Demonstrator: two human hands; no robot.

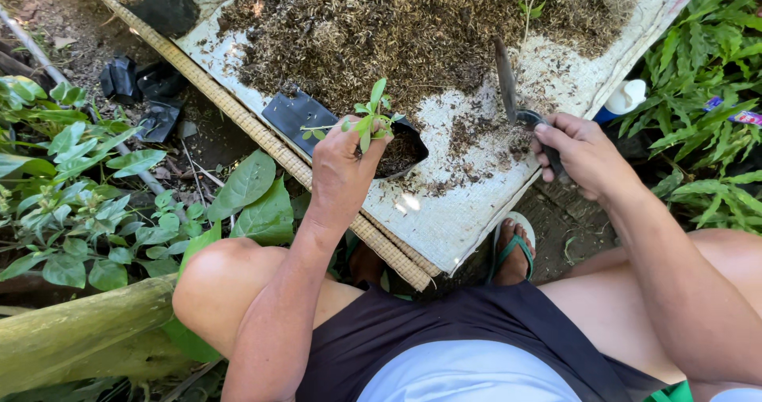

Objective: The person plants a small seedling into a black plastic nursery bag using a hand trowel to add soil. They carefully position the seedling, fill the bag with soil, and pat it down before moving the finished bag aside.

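My left hand (340, 164) holds a small green seedling (370, 119) upright over a black plastic grow bag (397, 152) partly filled with dark soil. My right hand (578, 152) grips the handle of a trowel (508, 80), whose grey blade points up and away over the mat. A big heap of brown soil mix (397, 21) lies on the white woven mat (452, 219) just beyond both hands.
A flat empty black bag (295, 115) lies by the heap. More black bags (139, 80) sit on the ground at the left. Leafy plants (71, 203) grow at left, ferns (706, 76) at right. A white-capped blue bottle (623, 100) stands by the mat's right edge. My sandalled foot (512, 251) rests below the mat.
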